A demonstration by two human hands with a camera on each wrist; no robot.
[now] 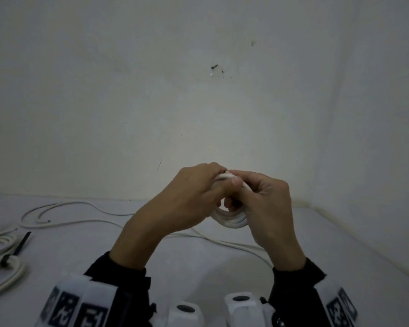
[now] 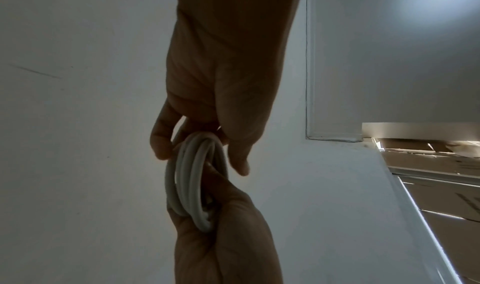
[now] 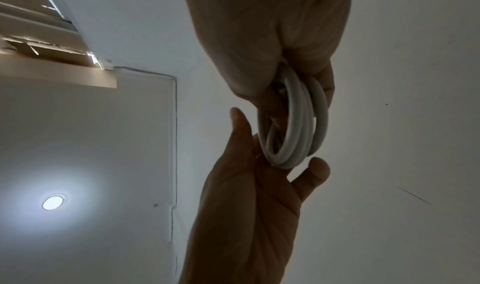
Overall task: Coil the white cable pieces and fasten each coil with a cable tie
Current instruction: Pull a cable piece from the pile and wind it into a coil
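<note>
A pale grey-white tabletop [image 1: 340,256] runs up against a plain off-white wall [image 1: 128,90] carrying a few dark marks, and the light is dim. From the wrist views a round ceiling lamp [image 3: 53,202] glows overhead. The table's right edge slants away near the corner, with bare surface open on that side. On the left a loose white cable piece [image 1: 64,223] loops across the top, well apart from the hands. At the far left edge lies a finished white cable coil [image 1: 3,263], bound by a black cable tie [image 1: 20,246] whose tail sticks up.

Centre stage, raised above the table: a small coil of round white cable [image 1: 232,220], several turns stacked close, and a strand of it trails down to the tabletop. The left hand [image 1: 189,197] has its fingers curled round the coil's upper part. The right hand [image 1: 265,204] grips the same coil from the other side, thumb pressed over the turns. Both hands touch at the top of the coil.
</note>
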